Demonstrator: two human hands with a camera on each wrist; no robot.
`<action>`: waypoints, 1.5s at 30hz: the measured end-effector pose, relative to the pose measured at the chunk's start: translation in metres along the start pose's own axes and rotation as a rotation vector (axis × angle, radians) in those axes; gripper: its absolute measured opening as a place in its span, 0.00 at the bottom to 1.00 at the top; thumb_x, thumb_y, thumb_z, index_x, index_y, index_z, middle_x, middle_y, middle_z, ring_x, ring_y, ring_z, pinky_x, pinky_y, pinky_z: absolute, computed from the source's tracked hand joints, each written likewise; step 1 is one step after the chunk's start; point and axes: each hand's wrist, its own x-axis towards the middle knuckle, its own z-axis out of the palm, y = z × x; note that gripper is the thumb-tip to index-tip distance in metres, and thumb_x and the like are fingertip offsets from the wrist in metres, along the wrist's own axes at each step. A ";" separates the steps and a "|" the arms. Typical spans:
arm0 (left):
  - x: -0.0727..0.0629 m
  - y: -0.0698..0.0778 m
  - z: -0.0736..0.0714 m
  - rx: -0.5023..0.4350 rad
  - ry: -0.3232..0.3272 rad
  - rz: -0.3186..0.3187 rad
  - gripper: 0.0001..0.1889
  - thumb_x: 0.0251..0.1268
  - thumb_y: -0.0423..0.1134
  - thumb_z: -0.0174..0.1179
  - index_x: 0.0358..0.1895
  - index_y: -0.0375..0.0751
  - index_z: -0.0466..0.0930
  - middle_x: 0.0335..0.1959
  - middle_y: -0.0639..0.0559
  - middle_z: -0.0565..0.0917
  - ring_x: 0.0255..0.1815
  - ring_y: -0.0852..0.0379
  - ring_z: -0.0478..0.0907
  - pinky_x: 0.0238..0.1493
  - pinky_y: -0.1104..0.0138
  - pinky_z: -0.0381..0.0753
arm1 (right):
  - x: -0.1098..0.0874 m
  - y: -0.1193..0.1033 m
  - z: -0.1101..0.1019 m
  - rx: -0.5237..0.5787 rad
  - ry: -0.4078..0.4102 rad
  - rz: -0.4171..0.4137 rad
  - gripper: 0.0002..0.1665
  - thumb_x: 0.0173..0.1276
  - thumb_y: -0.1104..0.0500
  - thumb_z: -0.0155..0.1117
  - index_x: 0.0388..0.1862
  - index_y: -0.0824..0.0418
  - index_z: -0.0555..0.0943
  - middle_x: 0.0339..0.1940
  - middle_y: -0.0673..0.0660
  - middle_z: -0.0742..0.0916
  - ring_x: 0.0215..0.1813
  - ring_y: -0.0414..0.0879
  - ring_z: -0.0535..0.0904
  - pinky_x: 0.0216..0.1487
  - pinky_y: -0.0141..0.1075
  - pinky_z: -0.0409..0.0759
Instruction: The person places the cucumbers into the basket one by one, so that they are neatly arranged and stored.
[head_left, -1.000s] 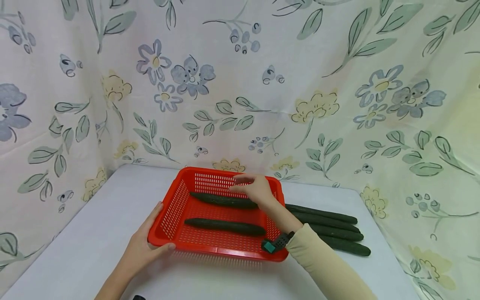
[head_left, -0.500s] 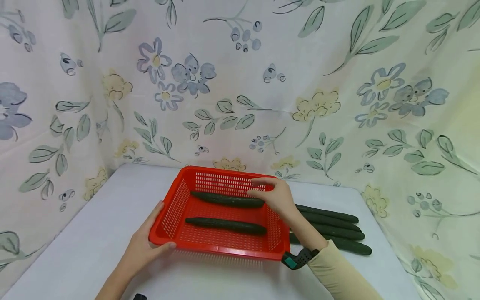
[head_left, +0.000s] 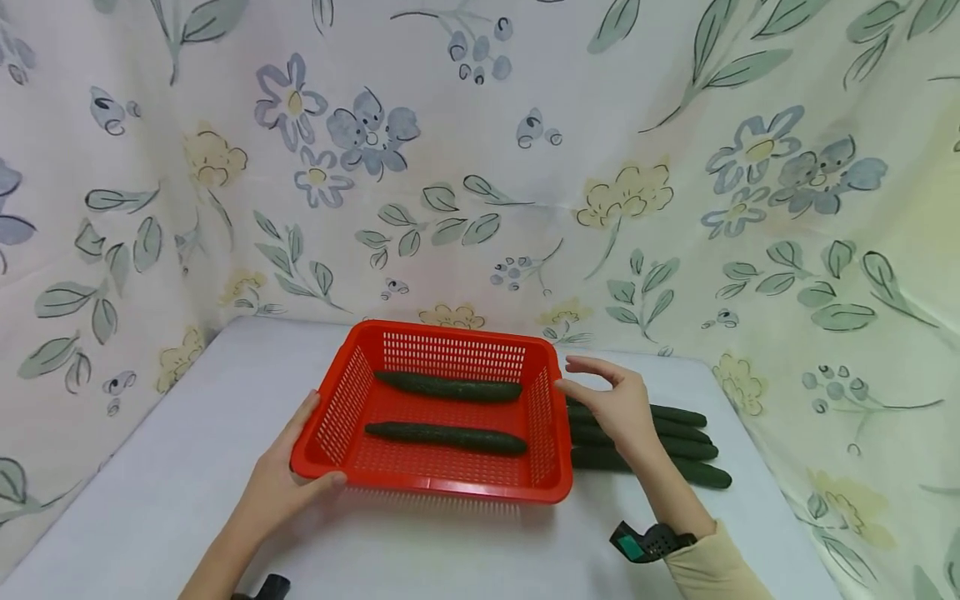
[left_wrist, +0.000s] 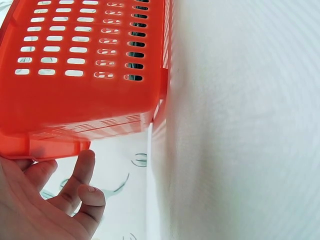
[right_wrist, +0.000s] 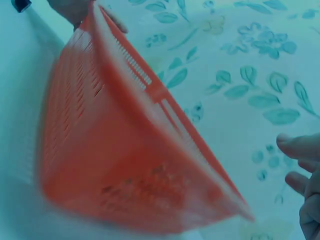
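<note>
A red slotted plastic basket stands on the white table. Two dark green cucumbers lie crosswise inside it, a back one and a front one. My left hand grips the basket's near left corner, thumb on the front rim; in the left wrist view some of its fingers reach under the rim. Just past the basket's right rim, my right hand hovers with thumb and fingers spread apart and nothing between them. Under and beyond it lie several more cucumbers side by side on the table, partly covered by the hand.
A floral curtain hangs behind the table and at both sides. White tabletop shows in front of the basket and at its left. Each wrist wears a strap, the right one bearing a small device.
My right hand has moved right, from above the basket's inside to above the cucumbers beside it. The left hand keeps its grip on the basket. The head view has shifted slightly.
</note>
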 end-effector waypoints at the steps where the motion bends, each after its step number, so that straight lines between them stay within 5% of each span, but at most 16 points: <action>1: 0.000 0.000 -0.001 -0.002 0.000 -0.002 0.64 0.55 0.48 0.81 0.89 0.62 0.43 0.87 0.43 0.58 0.77 0.34 0.67 0.58 0.50 0.86 | -0.002 0.004 -0.003 -0.002 0.009 0.010 0.29 0.67 0.48 0.79 0.64 0.57 0.87 0.63 0.59 0.88 0.77 0.53 0.69 0.70 0.61 0.76; 6: 0.002 -0.001 -0.001 -0.020 -0.007 -0.003 0.64 0.55 0.48 0.80 0.89 0.61 0.43 0.86 0.40 0.57 0.76 0.31 0.67 0.58 0.37 0.83 | -0.014 0.023 -0.021 -0.023 0.068 0.038 0.32 0.65 0.46 0.81 0.65 0.57 0.87 0.63 0.61 0.88 0.77 0.52 0.70 0.75 0.64 0.68; 11: 0.002 0.000 -0.001 -0.023 -0.010 0.002 0.64 0.55 0.47 0.81 0.89 0.59 0.43 0.87 0.40 0.56 0.77 0.30 0.66 0.60 0.35 0.80 | -0.027 0.042 -0.038 -0.090 0.129 0.047 0.33 0.65 0.44 0.81 0.65 0.57 0.87 0.64 0.60 0.88 0.77 0.52 0.71 0.77 0.65 0.65; 21: 0.002 0.000 0.000 -0.008 -0.002 0.009 0.64 0.54 0.45 0.82 0.89 0.59 0.44 0.87 0.44 0.56 0.77 0.32 0.68 0.62 0.65 0.76 | -0.047 0.076 -0.065 -0.115 0.209 0.094 0.35 0.62 0.44 0.83 0.63 0.61 0.87 0.56 0.47 0.91 0.70 0.40 0.70 0.78 0.62 0.64; 25: 0.001 0.000 0.000 -0.008 -0.003 0.000 0.64 0.54 0.46 0.82 0.89 0.57 0.44 0.87 0.43 0.56 0.77 0.32 0.68 0.63 0.57 0.79 | -0.054 0.087 -0.074 -0.117 0.217 0.134 0.36 0.62 0.44 0.83 0.64 0.61 0.86 0.54 0.42 0.92 0.68 0.34 0.69 0.81 0.61 0.58; 31: 0.001 0.002 0.000 -0.014 -0.004 -0.007 0.64 0.54 0.48 0.81 0.89 0.59 0.44 0.87 0.44 0.55 0.78 0.31 0.66 0.62 0.42 0.79 | -0.065 0.105 -0.080 -0.118 0.209 0.197 0.35 0.63 0.45 0.83 0.64 0.60 0.86 0.53 0.38 0.92 0.66 0.28 0.69 0.78 0.58 0.64; 37: 0.001 0.001 -0.002 -0.021 -0.001 -0.004 0.63 0.55 0.47 0.81 0.89 0.59 0.44 0.88 0.46 0.54 0.79 0.32 0.65 0.62 0.60 0.78 | -0.070 0.120 -0.080 -0.112 0.207 0.196 0.34 0.62 0.46 0.83 0.64 0.60 0.87 0.55 0.41 0.92 0.66 0.24 0.68 0.81 0.58 0.59; 41: 0.000 -0.001 -0.001 -0.019 0.000 -0.003 0.64 0.54 0.46 0.82 0.89 0.60 0.44 0.88 0.46 0.55 0.79 0.33 0.66 0.62 0.67 0.74 | -0.073 0.127 -0.079 -0.164 0.208 0.177 0.32 0.63 0.46 0.83 0.63 0.57 0.88 0.56 0.42 0.92 0.63 0.19 0.69 0.75 0.35 0.65; 45: 0.000 -0.002 -0.001 -0.015 0.001 0.001 0.64 0.53 0.46 0.82 0.89 0.60 0.45 0.88 0.47 0.55 0.79 0.34 0.66 0.63 0.73 0.70 | -0.075 0.135 -0.076 -0.192 0.217 0.146 0.30 0.62 0.47 0.84 0.61 0.57 0.89 0.55 0.43 0.92 0.58 0.18 0.72 0.54 0.18 0.67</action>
